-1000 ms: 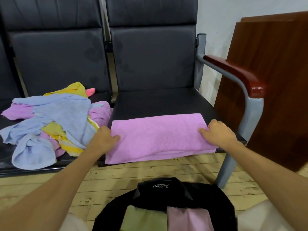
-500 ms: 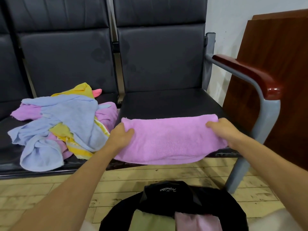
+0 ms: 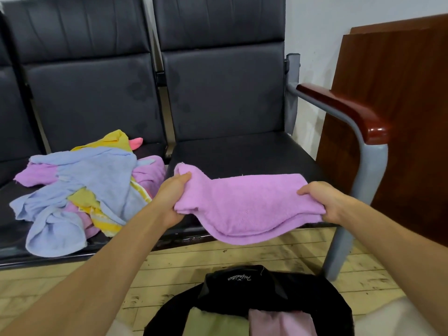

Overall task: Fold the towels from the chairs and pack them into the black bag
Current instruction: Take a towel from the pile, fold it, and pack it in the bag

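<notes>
A folded purple towel hangs in the air just over the front edge of the right chair seat, sagging in the middle. My left hand grips its left end and my right hand grips its right end. On the floor below stands the open black bag, holding a pale green towel and a pink towel. A loose pile of blue, yellow and purple towels lies on the left chair seat.
The right chair has a wooden armrest on a grey metal leg. A brown wooden panel leans against the wall at right. The floor is pale wooden planks.
Both hands have closed on the ends of the purple towel and lifted it off the seat toward me. It lay flat a second ago and now sags between my hands.
</notes>
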The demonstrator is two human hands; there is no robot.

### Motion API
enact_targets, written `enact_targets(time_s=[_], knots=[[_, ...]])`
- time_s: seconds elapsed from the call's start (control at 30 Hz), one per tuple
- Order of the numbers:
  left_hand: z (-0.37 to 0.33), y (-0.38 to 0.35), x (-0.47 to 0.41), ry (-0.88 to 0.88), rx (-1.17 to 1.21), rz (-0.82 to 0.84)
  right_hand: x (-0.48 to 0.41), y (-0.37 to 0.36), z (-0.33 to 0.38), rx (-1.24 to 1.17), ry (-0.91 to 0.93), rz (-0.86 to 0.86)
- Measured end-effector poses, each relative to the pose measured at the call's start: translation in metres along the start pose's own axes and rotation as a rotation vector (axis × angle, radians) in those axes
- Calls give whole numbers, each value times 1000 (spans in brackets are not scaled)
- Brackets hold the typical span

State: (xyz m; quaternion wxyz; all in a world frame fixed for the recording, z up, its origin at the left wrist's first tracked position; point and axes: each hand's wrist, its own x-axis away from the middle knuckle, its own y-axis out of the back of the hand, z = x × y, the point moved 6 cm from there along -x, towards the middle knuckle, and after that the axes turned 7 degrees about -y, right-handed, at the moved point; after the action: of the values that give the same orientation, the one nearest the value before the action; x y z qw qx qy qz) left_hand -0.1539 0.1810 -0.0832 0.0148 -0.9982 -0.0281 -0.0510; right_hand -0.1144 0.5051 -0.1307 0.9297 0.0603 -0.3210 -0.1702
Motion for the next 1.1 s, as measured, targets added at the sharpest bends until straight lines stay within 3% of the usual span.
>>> enact_targets(time_s=[0.2, 0.5, 0.63, 0.77, 0.87, 0.97, 1.1], knots=[[-11, -69, 6, 68, 143, 79, -10, 0, -6, -183, 23, -20], [4, -169, 17, 113, -39, 216, -7, 1, -6, -219, -43, 28], [18, -193, 33, 89, 6, 229, -7, 0, 0, -243, 32, 96], [21, -203, 42, 162, -149, 444, -11, -2, -4, -255, -30, 150], [19, -177, 34, -20, -206, 421, -15, -3, 1, -199, -31, 136], [18, -134, 30, -270, -445, 323, -11, -11, 5, -121, 47, 142], [29, -90, 38, -284, -469, 354, -7, -15, 10, 83, 234, -51]])
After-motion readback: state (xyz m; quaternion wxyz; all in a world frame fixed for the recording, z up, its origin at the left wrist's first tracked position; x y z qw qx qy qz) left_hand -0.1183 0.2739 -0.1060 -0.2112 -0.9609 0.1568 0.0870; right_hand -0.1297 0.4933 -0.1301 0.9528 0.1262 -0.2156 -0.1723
